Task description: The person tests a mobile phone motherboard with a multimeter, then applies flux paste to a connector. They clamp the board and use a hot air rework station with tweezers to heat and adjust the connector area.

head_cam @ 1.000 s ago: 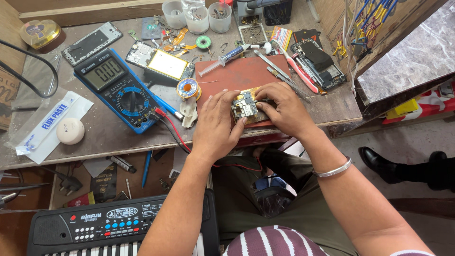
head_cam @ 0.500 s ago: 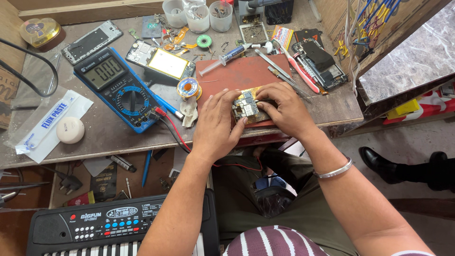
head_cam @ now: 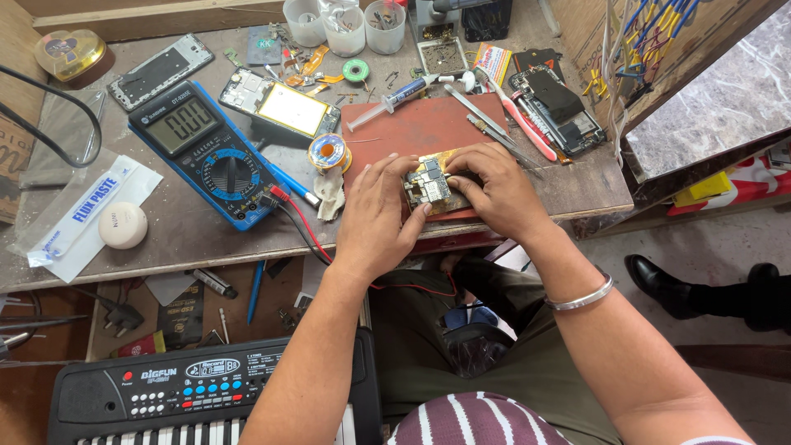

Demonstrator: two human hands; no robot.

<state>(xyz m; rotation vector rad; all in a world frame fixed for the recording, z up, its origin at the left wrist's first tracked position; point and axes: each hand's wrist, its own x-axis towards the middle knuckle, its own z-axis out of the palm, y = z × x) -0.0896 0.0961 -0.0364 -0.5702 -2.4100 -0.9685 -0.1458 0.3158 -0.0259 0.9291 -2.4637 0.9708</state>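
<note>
Both hands, left hand and right hand, pinch a small circuit board on the red mat.

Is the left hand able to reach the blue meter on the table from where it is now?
Probably yes. The left hand rests on the small circuit board, and the blue meter lies open on the table to its left; only red and black leads lie between them.

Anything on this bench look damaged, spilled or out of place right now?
Nothing looks spilled. Both hands, left hand and right hand, hold a small circuit board on the red mat. The oddities are opened phones and with backs off, plus the multimeter lying askew.
</note>
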